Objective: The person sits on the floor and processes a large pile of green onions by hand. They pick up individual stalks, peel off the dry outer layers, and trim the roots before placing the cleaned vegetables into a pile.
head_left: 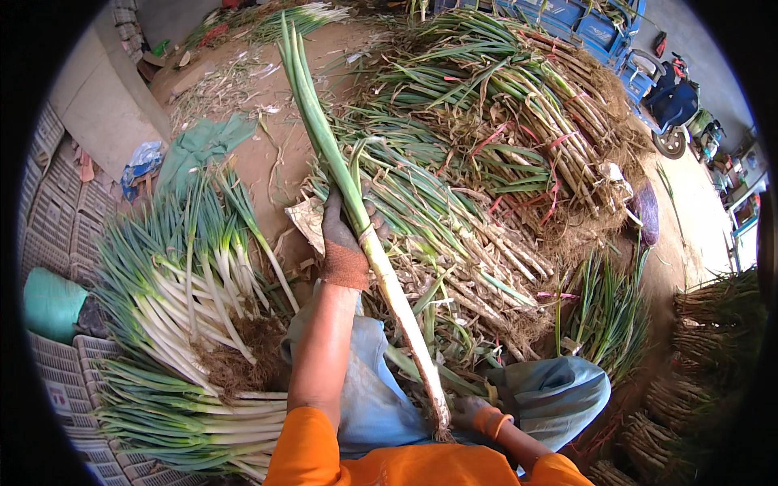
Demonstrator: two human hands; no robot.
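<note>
My left hand, in a dark work glove with a brown cuff, grips a long green onion stalk where its green leaves meet the pale stem. The leaves point away from me and the roots hang near my lap. My right hand, gloved with an orange cuff, is low beside the root end; its fingers are partly hidden, and whether it touches the stalk I cannot tell. Cleaned white-stemmed green onions lie in a pile at left. Uncleaned ones with dry husks lie ahead and to the right.
Tied bundles of green onions are heaped beyond, near a blue cargo vehicle. Plastic crates line the left side, with a green cloth on the floor. More bundles lie at the far right. My bent knees frame loose husks.
</note>
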